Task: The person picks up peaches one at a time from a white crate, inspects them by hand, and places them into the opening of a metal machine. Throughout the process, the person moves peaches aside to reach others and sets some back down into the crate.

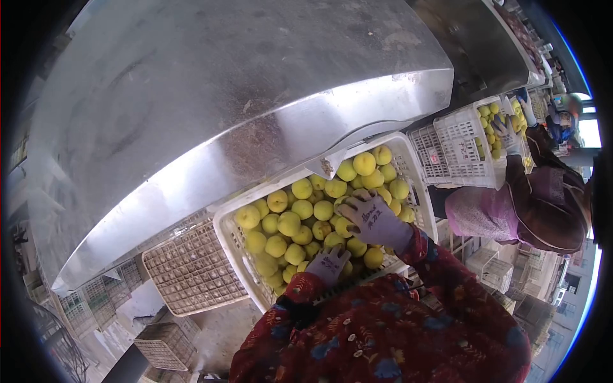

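Note:
A white plastic crate (231, 233) full of yellow-green peaches (288, 223) sits in front of me, against the metal machine's edge. My left hand (327, 265), in a grey-lavender glove, rests on the peaches at the crate's near side, its fingers apart. My right hand (378, 223), in a matching glove with dark printing, reaches over the peaches right of the middle. Its fingers are spread and touch the fruit; I see no peach lifted in it. The undersides of both hands are hidden.
A large metal machine surface (211, 70) fills the upper left. An upturned brown-stained crate (191, 265) lies left of mine; another crate (165, 345) stands on the floor. At right, a co-worker's gloved hand (507, 135) is over peaches in a white crate (461, 150).

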Demonstrator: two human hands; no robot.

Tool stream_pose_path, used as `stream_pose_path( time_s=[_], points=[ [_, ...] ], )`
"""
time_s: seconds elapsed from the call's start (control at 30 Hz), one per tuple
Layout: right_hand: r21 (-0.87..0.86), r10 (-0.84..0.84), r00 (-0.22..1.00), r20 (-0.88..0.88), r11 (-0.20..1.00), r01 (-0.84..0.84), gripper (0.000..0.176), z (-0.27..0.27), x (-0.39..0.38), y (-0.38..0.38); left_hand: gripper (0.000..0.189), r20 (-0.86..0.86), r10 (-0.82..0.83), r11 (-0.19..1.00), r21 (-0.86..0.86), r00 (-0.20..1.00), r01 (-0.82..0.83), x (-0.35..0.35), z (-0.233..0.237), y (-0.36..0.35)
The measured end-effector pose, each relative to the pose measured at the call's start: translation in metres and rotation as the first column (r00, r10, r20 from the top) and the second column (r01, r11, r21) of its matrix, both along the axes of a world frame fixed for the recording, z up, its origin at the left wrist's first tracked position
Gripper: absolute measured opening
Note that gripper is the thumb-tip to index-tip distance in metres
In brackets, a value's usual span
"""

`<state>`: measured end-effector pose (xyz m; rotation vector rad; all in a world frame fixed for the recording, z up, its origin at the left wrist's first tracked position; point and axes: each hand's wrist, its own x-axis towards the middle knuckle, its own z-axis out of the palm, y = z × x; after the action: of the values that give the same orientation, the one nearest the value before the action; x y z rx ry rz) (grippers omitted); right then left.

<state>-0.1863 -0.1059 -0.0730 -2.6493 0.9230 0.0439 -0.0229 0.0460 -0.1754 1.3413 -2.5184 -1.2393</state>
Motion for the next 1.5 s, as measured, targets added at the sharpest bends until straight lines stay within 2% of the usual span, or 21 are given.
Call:
stream_pose_path(
  time_s=[0.03, 0.1, 0.13, 0.17, 0.2, 0.23, 0.3, 0.33, 0.37, 0.4, 0.47, 0.5, 0.6, 0.8, 0.9, 1.0, 1.17, 1.23, 1.33, 1.43, 1.5],
  points=[
    [-0.007, 0.094, 0.992, -0.085, 0.996, -0.094, 0.045, -0.024, -0.005, 0.008, 0.069, 0.044, -0.080, 0.991, -0.105, 0.996, 0.085, -0.002, -0.004, 0.007],
    [0.003, 0.265, 0.932, -0.249, 0.962, -0.273, 0.047, -0.062, -0.010, 0.020, 0.063, 0.013, 0.017, 1.000, -0.012, 1.000, -0.016, 0.004, 0.013, 0.002],
    [0.027, 0.186, 0.962, -0.199, 0.982, -0.185, 0.046, -0.052, -0.007, 0.019, 0.060, 0.001, 0.068, 0.997, 0.033, 0.998, -0.068, 0.008, 0.030, -0.005],
    [0.055, 0.108, 0.982, -0.152, 0.993, -0.101, 0.045, -0.041, -0.006, 0.017, 0.058, -0.104, 0.283, 0.947, 0.186, 0.953, -0.261, 0.018, 0.047, -0.012],
    [0.091, 0.025, 0.994, -0.109, 0.996, -0.015, 0.045, -0.025, -0.004, 0.016, 0.056, -0.172, 0.492, 0.839, 0.355, 0.853, -0.412, 0.034, 0.072, -0.020],
    [0.299, -0.140, 0.990, 0.036, 0.946, 0.123, 0.049, -0.011, -0.003, 0.015, 0.054, -0.200, 0.678, 0.685, 0.520, 0.707, -0.511, 0.048, 0.083, -0.025],
    [0.701, -0.507, 0.840, 0.193, 0.670, 0.243, 0.058, 0.013, -0.002, 0.013, 0.056, -0.472, 0.840, 0.542, 0.710, 0.269, -0.449, 0.061, 0.067, -0.019],
    [0.666, -0.516, 0.808, 0.283, 0.712, 0.221, 0.060, 0.022, 0.000, 0.014, 0.058, -0.527, 0.850, 0.489, 0.790, -0.002, -0.371, 0.064, 0.068, -0.020],
    [0.628, -0.517, 0.771, 0.372, 0.752, 0.201, 0.063, 0.028, 0.004, 0.020, 0.066, -0.481, 0.860, 0.450, 0.872, -0.172, -0.192, 0.065, 0.071, -0.020],
    [0.588, -0.512, 0.727, 0.458, 0.788, 0.184, 0.066, 0.035, 0.008, 0.027, 0.067, -0.481, 0.847, 0.448, 0.875, -0.228, -0.182, 0.065, 0.079, -0.022],
    [0.640, -0.592, 0.615, 0.521, 0.748, 0.177, 0.064, 0.049, 0.016, 0.035, 0.069, -0.480, 0.813, 0.451, 0.877, -0.330, -0.164, 0.064, 0.093, -0.026],
    [0.665, -0.630, 0.552, 0.546, 0.726, 0.172, 0.063, 0.055, 0.019, 0.037, 0.074, -0.414, 0.828, 0.432, 0.901, -0.378, -0.041, 0.069, 0.100, -0.026],
    [0.320, -0.442, 0.674, 0.592, 0.896, 0.308, 0.060, 0.071, 0.025, 0.037, 0.075, -0.515, 0.766, 0.498, 0.854, -0.385, -0.150, 0.069, 0.106, -0.036],
    [0.190, -0.364, 0.655, 0.662, 0.927, 0.324, 0.059, 0.088, 0.043, 0.023, 0.077, -0.561, 0.771, 0.514, 0.828, -0.302, -0.225, 0.079, 0.124, -0.059],
    [0.243, -0.425, 0.634, 0.646, 0.902, 0.357, 0.062, 0.079, 0.049, 0.015, 0.076, -0.572, 0.752, 0.531, 0.820, -0.327, -0.212, 0.081, 0.118, -0.065],
    [0.143, -0.398, 0.625, 0.671, 0.897, 0.418, 0.063, 0.071, 0.059, -0.005, 0.078, -0.575, 0.738, 0.553, 0.815, -0.354, -0.171, 0.085, 0.116, -0.071],
    [-0.114, -0.443, 0.821, 0.361, 0.852, 0.510, 0.055, 0.030, 0.075, -0.069, 0.085, -0.545, 0.767, 0.494, 0.839, -0.339, -0.229, 0.078, 0.139, -0.085],
    [-0.219, -0.327, 0.839, 0.434, 0.865, 0.450, 0.055, 0.058, 0.065, -0.073, 0.084, -0.555, 0.761, 0.516, 0.832, -0.336, -0.205, 0.079, 0.136, -0.087],
    [-0.270, -0.156, 0.721, 0.675, 0.857, 0.439, 0.059, 0.066, 0.052, -0.039, 0.081, -0.601, 0.756, 0.515, 0.791, -0.259, -0.331, 0.075, 0.152, -0.089],
    [-0.144, -0.063, 0.858, 0.509, 0.977, 0.158, 0.064, 0.100, 0.066, -0.009, 0.076, -0.484, 0.798, 0.488, 0.869, -0.360, -0.087, 0.068, 0.158, -0.090],
    [-0.120, -0.172, 0.790, 0.588, 0.948, 0.296, 0.065, 0.069, 0.067, -0.001, 0.072, -0.594, 0.768, 0.540, 0.802, -0.240, -0.257, 0.057, 0.149, -0.094]
  ],
)
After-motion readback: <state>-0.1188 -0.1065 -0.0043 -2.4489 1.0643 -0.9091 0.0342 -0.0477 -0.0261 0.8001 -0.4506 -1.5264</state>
